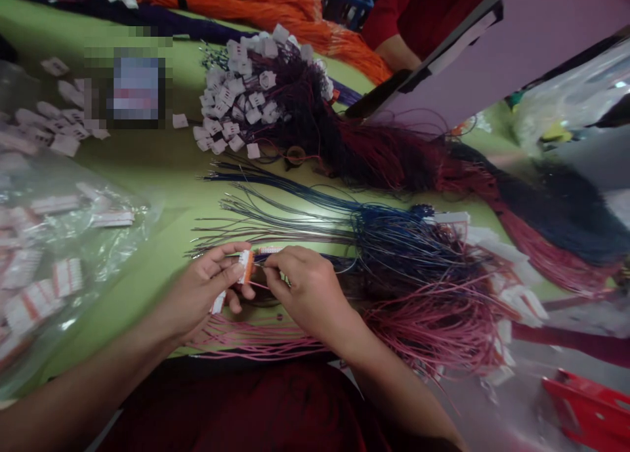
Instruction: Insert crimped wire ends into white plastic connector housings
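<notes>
My left hand [216, 285] grips a small white-and-orange connector housing [246, 266] between thumb and fingers. A second white piece [218, 302] shows beneath that hand, partly covered. Just to the right, my right hand [305, 281] pinches a thin wire whose end points at the orange side of the housing. A pink wire [259, 284] runs from the housing toward my right fingers. Whether the pinched wire's tip has entered the housing I cannot tell. Loose dark blue wires [295, 189] with metal tips and pink wires [275, 347] lie around both hands.
A clear plastic bag [98, 275] of white-and-orange housings lies on the left. Behind are dark red and black wires [384, 150] ending in white connectors [236, 91], and orange wires [275, 6]. A lilac panel [472, 65] stands back right, with another person's arm [398, 50] beyond it.
</notes>
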`<state>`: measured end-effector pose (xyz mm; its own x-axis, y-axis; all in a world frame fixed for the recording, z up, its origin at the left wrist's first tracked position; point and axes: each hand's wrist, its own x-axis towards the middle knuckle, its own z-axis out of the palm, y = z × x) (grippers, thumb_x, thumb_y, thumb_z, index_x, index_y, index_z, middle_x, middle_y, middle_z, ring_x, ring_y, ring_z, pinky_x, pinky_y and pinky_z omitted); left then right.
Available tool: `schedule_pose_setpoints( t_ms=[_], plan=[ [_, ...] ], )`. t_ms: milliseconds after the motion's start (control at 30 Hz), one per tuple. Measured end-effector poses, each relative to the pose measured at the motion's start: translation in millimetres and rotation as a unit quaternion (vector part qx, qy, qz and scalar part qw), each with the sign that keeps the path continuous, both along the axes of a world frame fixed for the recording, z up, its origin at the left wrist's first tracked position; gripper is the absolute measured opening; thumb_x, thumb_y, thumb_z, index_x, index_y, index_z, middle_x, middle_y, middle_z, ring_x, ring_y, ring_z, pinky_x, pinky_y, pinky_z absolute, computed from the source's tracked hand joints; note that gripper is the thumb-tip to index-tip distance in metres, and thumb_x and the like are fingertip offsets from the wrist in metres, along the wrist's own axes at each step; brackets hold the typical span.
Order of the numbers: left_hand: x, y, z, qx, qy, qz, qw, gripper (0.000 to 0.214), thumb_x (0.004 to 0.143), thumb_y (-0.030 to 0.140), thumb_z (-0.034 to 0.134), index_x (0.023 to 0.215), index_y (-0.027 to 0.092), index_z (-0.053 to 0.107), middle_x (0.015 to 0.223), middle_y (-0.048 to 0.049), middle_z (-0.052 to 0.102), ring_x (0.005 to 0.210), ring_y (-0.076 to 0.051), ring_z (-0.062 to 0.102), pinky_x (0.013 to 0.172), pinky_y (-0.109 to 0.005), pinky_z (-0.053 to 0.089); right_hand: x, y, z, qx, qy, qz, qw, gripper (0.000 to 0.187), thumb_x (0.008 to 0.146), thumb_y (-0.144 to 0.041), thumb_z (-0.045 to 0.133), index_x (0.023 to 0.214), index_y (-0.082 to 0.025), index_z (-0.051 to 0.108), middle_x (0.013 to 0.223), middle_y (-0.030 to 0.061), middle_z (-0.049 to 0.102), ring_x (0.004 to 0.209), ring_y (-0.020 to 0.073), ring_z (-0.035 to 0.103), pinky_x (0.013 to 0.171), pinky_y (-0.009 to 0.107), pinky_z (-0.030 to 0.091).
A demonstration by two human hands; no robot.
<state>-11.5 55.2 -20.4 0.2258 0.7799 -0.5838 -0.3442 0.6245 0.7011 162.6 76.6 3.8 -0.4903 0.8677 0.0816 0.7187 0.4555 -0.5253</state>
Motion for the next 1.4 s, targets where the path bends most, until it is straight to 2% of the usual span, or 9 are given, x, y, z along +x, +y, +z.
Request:
schedule_pose_setpoints(
  t_ms=[300,667,833,933,1133,1400],
  plan=[
    [3,0,-0.4,0.013,0.025,-0.008,1.000,0.041,0.074,0.031,0.070,0.108,0.016,0.054,0.064,0.0026,0.062,0.051,-0.010,0.059,0.038,-0.016,0.043,-4,1,6.8,0.035,-0.100,0.033,0.994,0.018,0.086,-0.017,0.054,0.070,-0.015,0.062,0.070,0.0035,0.062,0.068,0.0156,0.051,0.066,0.030,0.032],
    [4,3,0.1,-0.005,0.067,-0.004,0.998,0.043,0.070,0.034,0.072,0.104,0.014,0.056,0.058,0.0040,0.061,0.045,-0.011,0.057,0.040,-0.020,0.045,-13,-2,-4.0,0.101,-0.099,0.097,0.985,0.022,0.091,-0.016,0.046,0.075,-0.014,0.061,0.076,0.0076,0.063,0.071,0.0175,0.049,0.068,0.032,0.031],
    [3,5,4.0,-0.008,0.050,0.017,0.999,0.044,0.068,0.032,0.074,0.104,0.014,0.056,0.059,0.0032,0.062,0.048,-0.011,0.059,0.040,-0.019,0.045,-10,-2,-7.9,0.059,-0.036,0.058,0.996,0.022,0.093,-0.016,0.042,0.081,-0.014,0.060,0.082,0.0077,0.066,0.078,0.0171,0.054,0.073,0.030,0.035],
    [4,5,3.2,-0.011,0.046,0.017,0.999,0.043,0.068,0.031,0.074,0.104,0.014,0.056,0.059,0.0036,0.062,0.048,-0.011,0.059,0.041,-0.019,0.045,-9,-2,-11.6,0.059,-0.022,0.054,0.997,0.022,0.092,-0.015,0.041,0.079,-0.014,0.059,0.079,0.0074,0.066,0.076,0.0172,0.055,0.073,0.030,0.036],
    [5,3,0.2,0.005,0.054,0.015,0.998,0.045,0.068,0.032,0.075,0.104,0.014,0.056,0.061,0.0040,0.062,0.047,-0.010,0.058,0.041,-0.019,0.046,-13,-5,-17.1,0.085,-0.028,0.066,0.994,0.022,0.091,-0.015,0.041,0.078,-0.014,0.059,0.073,0.0071,0.064,0.071,0.0178,0.053,0.070,0.030,0.036],
    [5,1,3.5,0.003,0.065,-0.005,0.998,0.050,0.068,0.034,0.075,0.106,0.013,0.053,0.059,0.0036,0.063,0.047,-0.010,0.058,0.043,-0.019,0.046,-9,-6,-15.3,0.067,-0.040,0.048,0.996,0.016,0.089,-0.014,0.045,0.077,-0.016,0.056,0.077,0.0058,0.065,0.075,0.0169,0.054,0.072,0.030,0.035]
  ],
)
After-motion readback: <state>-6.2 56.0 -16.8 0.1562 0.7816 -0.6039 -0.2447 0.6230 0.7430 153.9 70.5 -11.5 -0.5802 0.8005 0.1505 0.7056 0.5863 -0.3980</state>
